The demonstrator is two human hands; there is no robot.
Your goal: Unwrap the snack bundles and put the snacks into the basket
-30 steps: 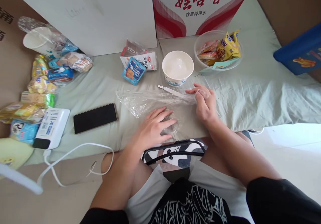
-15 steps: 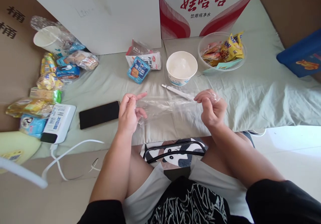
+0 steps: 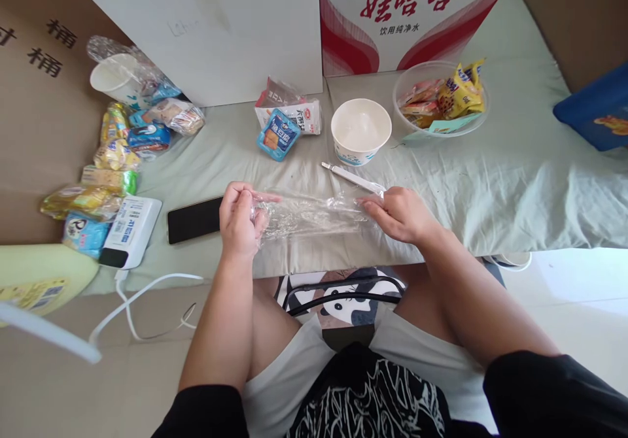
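A thin sheet of clear plastic film stretches between my two hands, just above the cloth near the front edge. My left hand pinches its left end, with the index finger pointing along the film. At the other end, my right hand is closed on the film with its fingers pointing left. Beyond the right hand lies a white utility knife. A white paper bowl stands behind the knife. To its left, a blue snack packet leans on a red and white packet.
A black phone lies left of my left hand, beside a white power bank with a cable. Several snacks line the left side. A clear plastic bowl holds yellow packets at the back right. Large boxes stand behind.
My right hand has shifted slightly left and turned, its fingers now reaching along the film. The film hangs more bunched between the hands. The view has swung a little to the left.
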